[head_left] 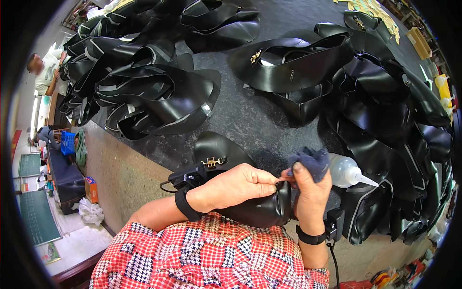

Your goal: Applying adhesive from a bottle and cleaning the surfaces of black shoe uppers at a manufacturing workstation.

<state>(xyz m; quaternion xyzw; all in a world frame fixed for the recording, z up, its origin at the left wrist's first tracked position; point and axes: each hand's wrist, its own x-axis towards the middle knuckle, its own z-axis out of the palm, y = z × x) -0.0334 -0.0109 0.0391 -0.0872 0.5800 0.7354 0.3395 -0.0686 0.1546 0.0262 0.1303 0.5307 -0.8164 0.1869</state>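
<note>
A glossy black leather shoe upper (pixel 260 212) with a gold buckle lies close in front of me, at the near edge of the dark table. My left hand (pixel 233 188) reaches across it, thumb and fingers pinched on its seamed edge. Bunched in my right hand (pixel 310 200) is a dark blue cloth (pixel 312 164), held under the thumb right beside that edge; other fingertips of this hand touch the upper near my left fingertips. To the right of the cloth, a translucent squeeze bottle (pixel 341 171) with a pointed white nozzle lies tilted against black leather pieces.
Black uppers (pixel 159 91) are heaped at the left, and more (pixel 375 106) fill the right side. One upper with a gold buckle (pixel 293 65) lies at the far middle of the table (pixel 231 111). A person (pixel 48 72) is at the far left, by the heap. A cable hangs below my right wrist.
</note>
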